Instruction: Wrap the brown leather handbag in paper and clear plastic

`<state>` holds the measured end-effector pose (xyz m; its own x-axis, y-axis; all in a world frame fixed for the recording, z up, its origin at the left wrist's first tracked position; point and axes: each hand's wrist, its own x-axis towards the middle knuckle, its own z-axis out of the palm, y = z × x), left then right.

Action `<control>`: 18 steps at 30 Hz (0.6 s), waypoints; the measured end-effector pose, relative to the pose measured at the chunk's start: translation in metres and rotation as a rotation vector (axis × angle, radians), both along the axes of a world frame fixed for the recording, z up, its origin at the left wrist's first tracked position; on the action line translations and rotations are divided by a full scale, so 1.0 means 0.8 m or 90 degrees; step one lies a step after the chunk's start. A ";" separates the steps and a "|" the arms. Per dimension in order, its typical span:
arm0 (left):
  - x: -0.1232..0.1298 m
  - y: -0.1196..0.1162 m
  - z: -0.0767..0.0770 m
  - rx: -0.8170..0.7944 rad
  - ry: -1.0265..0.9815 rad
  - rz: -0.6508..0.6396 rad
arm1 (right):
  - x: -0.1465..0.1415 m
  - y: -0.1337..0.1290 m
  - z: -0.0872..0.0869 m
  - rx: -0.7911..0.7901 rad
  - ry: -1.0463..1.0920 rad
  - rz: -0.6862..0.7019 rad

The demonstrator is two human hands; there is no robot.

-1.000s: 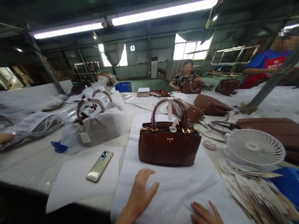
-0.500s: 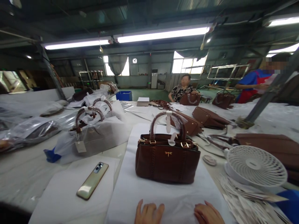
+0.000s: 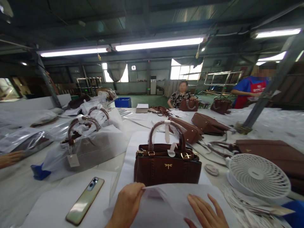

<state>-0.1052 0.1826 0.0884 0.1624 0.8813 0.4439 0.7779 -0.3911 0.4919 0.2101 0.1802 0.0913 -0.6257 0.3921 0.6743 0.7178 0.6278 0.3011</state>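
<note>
A dark brown handbag (image 3: 166, 172) with a gold dragonfly emblem stands upright in front of me, its two plastic-wrapped handles raised. My left hand (image 3: 129, 202) is closed on the edge of a thin white paper sheet (image 3: 163, 205), which is lifted against the bag's lower front. Against the right part of that sheet lies my right hand (image 3: 206, 210), fingers stretched out and spread. Beneath the bag, more white paper (image 3: 134, 142) covers the table. A phone (image 3: 85, 201) lies face down at the left.
Another handbag (image 3: 95, 145) stands at left in thin white wrapping, with a white tag (image 3: 73, 160). To the right are a white fan (image 3: 258, 175), a brown bag (image 3: 268, 152) and a metal post (image 3: 266, 95). A co-worker's hand (image 3: 10, 158) rests at far left; two people work beyond.
My left hand has moved up and gripped the paper's edge, raising it in front of the bag. My right hand has opened out onto the sheet. The view has shifted slightly.
</note>
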 end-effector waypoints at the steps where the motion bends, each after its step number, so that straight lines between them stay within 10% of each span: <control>1: 0.001 0.005 0.008 -0.011 -0.002 -0.004 | -0.002 0.005 -0.001 -0.001 0.014 -0.019; 11: -0.003 0.027 0.059 0.088 0.032 0.027 | -0.008 0.039 0.046 -0.067 0.214 0.024; 18: 0.065 0.000 0.026 0.287 0.248 0.075 | -0.009 0.069 0.065 -0.026 0.174 0.007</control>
<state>-0.0533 0.1829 0.1091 0.3003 0.6426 0.7049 0.9183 -0.3946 -0.0314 0.2027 0.2355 0.1429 -0.4266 0.4167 0.8027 0.7622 0.6434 0.0711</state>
